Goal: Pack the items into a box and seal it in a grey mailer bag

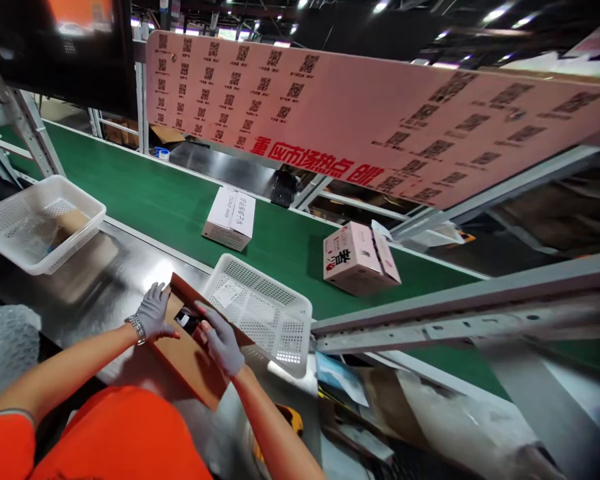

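An open brown cardboard box lies tilted on the metal bench in front of me. My left hand, in a grey glove, holds its left edge, with the thumb on the inner side and the fingers along the rim. My right hand, also gloved, is over the box with its fingers curled round a small dark packet that has a pale label. Part of the packet is hidden by the fingers. Beyond the box, an empty white perforated basket sits against the conveyor.
A green conveyor belt crosses ahead, carrying a white carton and a pink carton. On the left stands another white basket. Bubble wrap lies near my left arm; a yellow tape dispenser is by my right forearm.
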Action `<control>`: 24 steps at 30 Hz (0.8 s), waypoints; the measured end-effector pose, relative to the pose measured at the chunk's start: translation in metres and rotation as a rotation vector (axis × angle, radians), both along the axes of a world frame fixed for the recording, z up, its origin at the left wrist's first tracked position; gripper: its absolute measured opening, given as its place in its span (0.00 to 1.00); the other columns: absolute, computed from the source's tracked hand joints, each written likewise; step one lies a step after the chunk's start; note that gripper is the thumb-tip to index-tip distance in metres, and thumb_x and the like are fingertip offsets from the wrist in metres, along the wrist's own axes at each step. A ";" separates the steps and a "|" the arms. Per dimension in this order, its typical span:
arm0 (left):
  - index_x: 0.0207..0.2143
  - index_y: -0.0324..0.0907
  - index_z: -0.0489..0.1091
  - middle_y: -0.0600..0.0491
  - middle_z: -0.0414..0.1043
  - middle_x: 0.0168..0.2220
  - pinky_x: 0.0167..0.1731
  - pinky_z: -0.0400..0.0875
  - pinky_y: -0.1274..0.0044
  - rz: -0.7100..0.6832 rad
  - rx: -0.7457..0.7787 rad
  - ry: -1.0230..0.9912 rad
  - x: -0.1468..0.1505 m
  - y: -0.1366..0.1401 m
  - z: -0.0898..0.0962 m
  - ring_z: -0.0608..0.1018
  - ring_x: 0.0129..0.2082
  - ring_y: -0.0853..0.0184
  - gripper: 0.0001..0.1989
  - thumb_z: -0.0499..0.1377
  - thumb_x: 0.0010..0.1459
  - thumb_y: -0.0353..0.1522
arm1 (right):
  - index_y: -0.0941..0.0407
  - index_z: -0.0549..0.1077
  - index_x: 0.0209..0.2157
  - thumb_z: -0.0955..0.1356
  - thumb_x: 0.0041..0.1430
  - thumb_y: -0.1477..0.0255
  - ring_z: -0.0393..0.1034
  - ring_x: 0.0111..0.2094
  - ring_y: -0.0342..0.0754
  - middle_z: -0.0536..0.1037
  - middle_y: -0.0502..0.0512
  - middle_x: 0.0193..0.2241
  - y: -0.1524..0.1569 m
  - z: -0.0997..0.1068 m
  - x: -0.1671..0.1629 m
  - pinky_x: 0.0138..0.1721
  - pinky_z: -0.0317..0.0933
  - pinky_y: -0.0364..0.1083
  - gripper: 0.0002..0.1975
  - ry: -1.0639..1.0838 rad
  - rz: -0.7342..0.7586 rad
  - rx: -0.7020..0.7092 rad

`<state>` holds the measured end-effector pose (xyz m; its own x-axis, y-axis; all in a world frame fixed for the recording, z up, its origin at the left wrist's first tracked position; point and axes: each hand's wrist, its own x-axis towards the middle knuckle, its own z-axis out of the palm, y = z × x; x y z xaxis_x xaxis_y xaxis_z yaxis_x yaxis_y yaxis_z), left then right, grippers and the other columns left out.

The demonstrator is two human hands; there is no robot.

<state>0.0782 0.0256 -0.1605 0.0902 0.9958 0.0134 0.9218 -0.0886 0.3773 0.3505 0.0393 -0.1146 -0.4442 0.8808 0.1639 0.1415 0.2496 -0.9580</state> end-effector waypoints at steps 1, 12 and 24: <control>0.77 0.31 0.59 0.23 0.55 0.80 0.78 0.58 0.45 0.016 0.001 -0.016 0.000 -0.001 -0.004 0.56 0.81 0.26 0.79 0.81 0.31 0.64 | 0.51 0.79 0.69 0.65 0.79 0.52 0.73 0.72 0.59 0.79 0.63 0.70 0.002 0.007 0.005 0.77 0.64 0.64 0.28 -0.068 -0.050 0.139; 0.81 0.26 0.50 0.16 0.41 0.83 0.77 0.50 0.35 -0.022 0.269 -0.069 -0.005 -0.009 -0.027 0.49 0.82 0.20 0.82 0.76 0.41 0.68 | 0.56 0.67 0.79 0.67 0.75 0.49 0.58 0.81 0.70 0.62 0.68 0.80 -0.041 -0.030 0.030 0.78 0.59 0.70 0.40 -0.846 0.079 0.232; 0.78 0.41 0.64 0.32 0.55 0.83 0.80 0.53 0.45 -0.599 0.013 0.130 0.043 -0.058 0.011 0.63 0.81 0.37 0.53 0.78 0.56 0.46 | 0.55 0.83 0.64 0.60 0.79 0.49 0.72 0.72 0.65 0.77 0.69 0.70 -0.018 -0.033 0.038 0.75 0.64 0.69 0.32 -0.643 -0.016 0.093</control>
<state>0.1208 -0.0325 -0.1496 0.6364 0.7710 -0.0232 0.7485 -0.6100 0.2602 0.3885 0.0216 -0.1473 -0.4662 0.8830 -0.0545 0.6839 0.3206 -0.6553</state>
